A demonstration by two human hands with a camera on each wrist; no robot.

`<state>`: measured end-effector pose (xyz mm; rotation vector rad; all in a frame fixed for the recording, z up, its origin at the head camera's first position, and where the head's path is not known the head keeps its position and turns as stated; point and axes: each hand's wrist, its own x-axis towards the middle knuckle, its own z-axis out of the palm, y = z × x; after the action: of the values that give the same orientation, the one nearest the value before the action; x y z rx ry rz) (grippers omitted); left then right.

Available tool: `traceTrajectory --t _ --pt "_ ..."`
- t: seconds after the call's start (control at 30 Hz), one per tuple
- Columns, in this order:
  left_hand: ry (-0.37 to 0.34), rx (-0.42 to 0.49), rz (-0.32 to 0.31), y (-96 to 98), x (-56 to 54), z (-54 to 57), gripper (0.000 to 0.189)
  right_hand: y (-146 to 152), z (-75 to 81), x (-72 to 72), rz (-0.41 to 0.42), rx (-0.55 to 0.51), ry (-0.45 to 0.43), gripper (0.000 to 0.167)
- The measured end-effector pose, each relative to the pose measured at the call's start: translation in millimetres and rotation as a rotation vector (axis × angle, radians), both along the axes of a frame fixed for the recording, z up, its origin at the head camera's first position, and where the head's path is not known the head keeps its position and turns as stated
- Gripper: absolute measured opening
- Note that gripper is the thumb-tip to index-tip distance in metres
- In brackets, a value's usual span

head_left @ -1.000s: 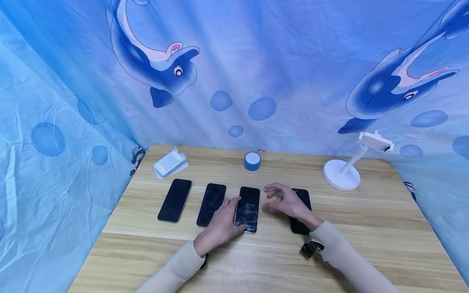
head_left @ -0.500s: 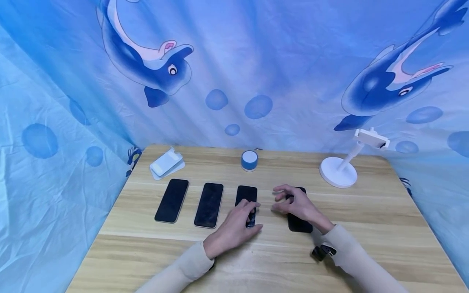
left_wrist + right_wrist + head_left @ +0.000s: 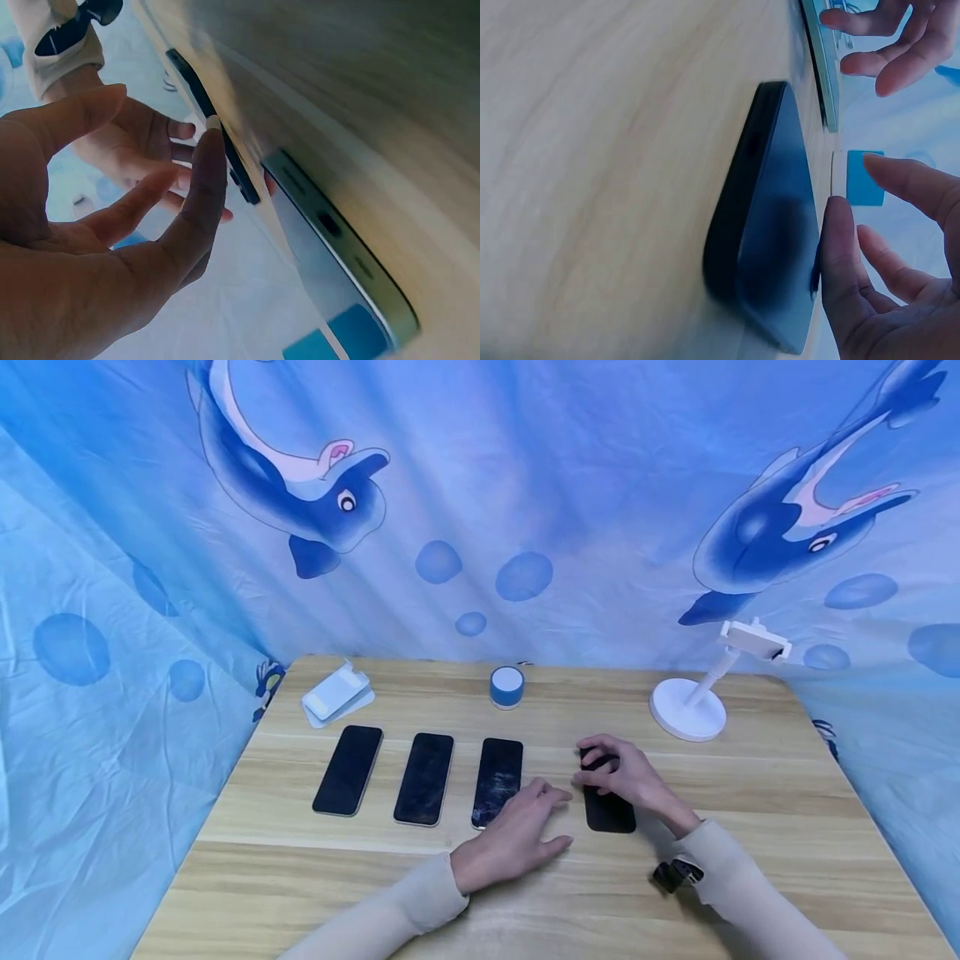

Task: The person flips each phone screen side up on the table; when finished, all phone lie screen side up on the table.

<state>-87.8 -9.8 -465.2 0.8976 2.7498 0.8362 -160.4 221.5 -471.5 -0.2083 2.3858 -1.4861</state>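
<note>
My left hand (image 3: 513, 835) hovers low over the wood, its fingers spread and pointing right, beside a smudged black smartphone (image 3: 497, 785). Nothing is held in it. At the right, my right hand (image 3: 628, 775) is over the upper part of another black smartphone (image 3: 609, 814), fingers loosely bent. In the right wrist view a finger reaches the far edge of this smartphone (image 3: 780, 225); whether it touches cannot be told. The left wrist view shows the smudged phone's greenish end (image 3: 345, 247) with its port, close to my left hand (image 3: 135, 225). Both phones lie flat.
Two more black smartphones, the leftmost (image 3: 348, 770) and its neighbour (image 3: 424, 779), lie in the same row. Behind stand a white folding phone stand (image 3: 337, 695), a small blue-and-white cylinder (image 3: 507, 687) and a white round-based phone holder (image 3: 688, 710). A blue curtain (image 3: 450, 485) encloses the table.
My left hand has moved right, off the smudged phone and past it. My right hand has shifted slightly right over the rightmost phone. The head view has shifted slightly.
</note>
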Motion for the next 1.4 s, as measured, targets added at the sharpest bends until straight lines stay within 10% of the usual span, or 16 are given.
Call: traceTrajectory --t 1.03,1.4 --pt "0.277 -0.462 0.015 83.9 3.7 -8.1 0.069 47 -10.0 -17.8 -0.094 0.107 0.057 0.053" --pt "0.232 -0.564 0.068 107.0 1.7 -6.7 0.069 55 -11.3 -23.8 -0.129 0.129 0.033 0.053"
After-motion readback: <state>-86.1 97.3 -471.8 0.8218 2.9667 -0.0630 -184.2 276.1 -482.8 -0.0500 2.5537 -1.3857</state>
